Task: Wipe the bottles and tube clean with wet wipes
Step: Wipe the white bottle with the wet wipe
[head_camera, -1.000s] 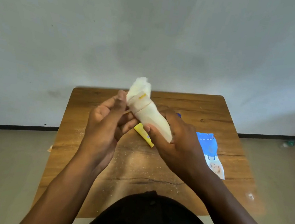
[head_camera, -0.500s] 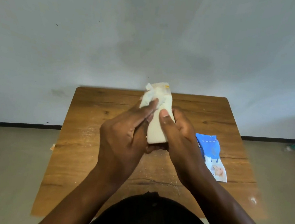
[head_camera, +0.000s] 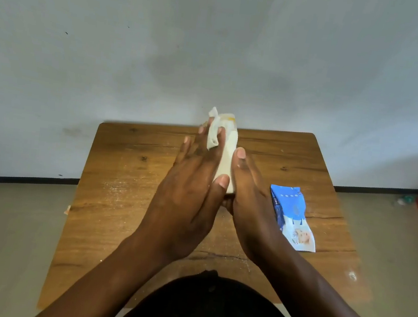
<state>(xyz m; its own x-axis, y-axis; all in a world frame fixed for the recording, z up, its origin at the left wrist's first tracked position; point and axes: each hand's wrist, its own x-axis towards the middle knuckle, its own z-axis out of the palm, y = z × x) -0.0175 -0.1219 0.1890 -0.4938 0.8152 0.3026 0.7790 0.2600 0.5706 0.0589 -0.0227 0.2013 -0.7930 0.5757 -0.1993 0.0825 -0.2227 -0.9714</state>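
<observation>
The cream bottle is up off the wooden table, standing nearly upright between both hands over the table's far middle. The right hand cradles its right side and base, thumb straight along the front, other fingers hidden behind. The left hand lies flat against the left side, fingers straight, pressing the wet wipe on near the cap. To do this well, I'd say: keep the wipe spread, turn the bottle in the right hand, sweep cap to base. Near right on the table lies the blue wipes pack.
</observation>
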